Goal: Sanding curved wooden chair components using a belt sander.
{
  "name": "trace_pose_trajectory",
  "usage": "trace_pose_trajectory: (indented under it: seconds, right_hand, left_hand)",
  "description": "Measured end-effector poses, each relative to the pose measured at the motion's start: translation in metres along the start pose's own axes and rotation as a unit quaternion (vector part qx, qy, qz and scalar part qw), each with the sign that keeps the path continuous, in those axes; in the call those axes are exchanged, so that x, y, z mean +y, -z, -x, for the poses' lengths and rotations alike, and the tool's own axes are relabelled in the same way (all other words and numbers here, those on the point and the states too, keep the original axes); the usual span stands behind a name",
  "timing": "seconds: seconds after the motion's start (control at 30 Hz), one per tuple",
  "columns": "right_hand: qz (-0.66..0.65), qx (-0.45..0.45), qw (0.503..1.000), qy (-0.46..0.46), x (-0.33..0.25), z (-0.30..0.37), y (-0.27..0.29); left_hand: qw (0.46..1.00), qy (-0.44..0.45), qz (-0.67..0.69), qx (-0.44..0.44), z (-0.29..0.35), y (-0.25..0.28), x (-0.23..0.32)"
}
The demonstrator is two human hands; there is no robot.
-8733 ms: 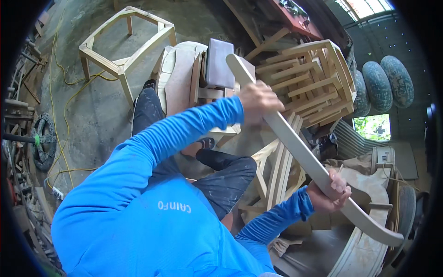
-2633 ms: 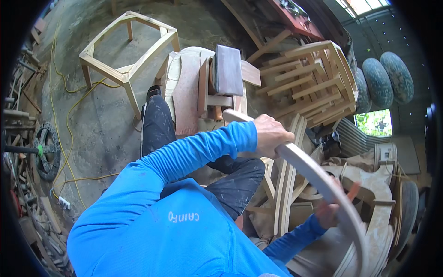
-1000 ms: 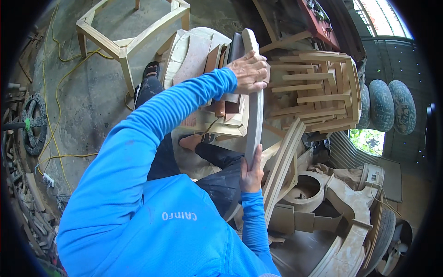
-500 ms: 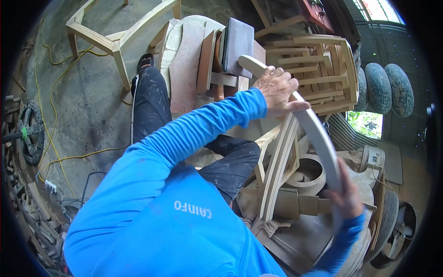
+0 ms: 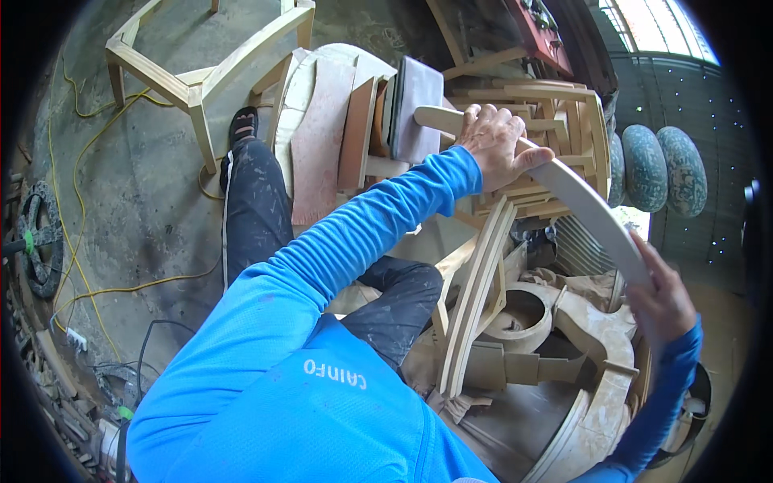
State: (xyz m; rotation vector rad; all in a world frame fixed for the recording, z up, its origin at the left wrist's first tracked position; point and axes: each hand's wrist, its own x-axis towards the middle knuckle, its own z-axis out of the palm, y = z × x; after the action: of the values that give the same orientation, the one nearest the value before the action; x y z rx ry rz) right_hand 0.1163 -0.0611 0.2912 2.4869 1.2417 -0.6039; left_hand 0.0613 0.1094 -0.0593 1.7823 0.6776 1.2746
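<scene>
Head view: the left hand (image 5: 501,145) is clamped over a curved piece of wood (image 5: 593,213), whose upper tip overlaps a grey block (image 5: 419,82); contact is unclear. The right hand (image 5: 663,296) blurs around its lower stretch, grip hard to tell. Good control likely calls for hands spaced well apart, fingers clear of the block.

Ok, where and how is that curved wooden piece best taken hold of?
Probably across its narrow width at two spread spots: left hand over the upper stretch from above, right hand on the lower stretch from the right. The curved wooden piece is long, slim and bowed, so two grips should steady it better than one.
</scene>
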Motion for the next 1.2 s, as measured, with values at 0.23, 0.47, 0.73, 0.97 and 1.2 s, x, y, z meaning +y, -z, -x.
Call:
trace_pose_trajectory:
  seconds: [0.23,0.47,0.73,0.97,1.2]
  right_hand:
    - [-0.085,0.101,0.985,0.110,0.041,-0.018,-0.129]
    - [-0.032,0.026,0.996,0.085,0.048,-0.025,-0.076]
    - [0.319,0.311,0.840,0.309,0.045,0.053,-0.055]
    - [-0.372,0.242,0.867,0.227,0.090,-0.001,-0.180]
    - [-0.453,0.448,0.647,0.419,0.053,-0.066,-0.196]
  left_hand:
    - [0.989,-0.116,-0.079,-0.049,-0.018,0.020,-0.046]
    - [0.957,-0.179,-0.150,-0.175,-0.030,0.024,0.005]
    - [0.989,-0.131,-0.068,0.024,0.016,0.001,0.039]
    - [0.986,-0.159,-0.042,-0.006,0.024,0.012,0.046]
    - [0.969,-0.243,-0.038,-0.029,-0.008,0.028,0.005]
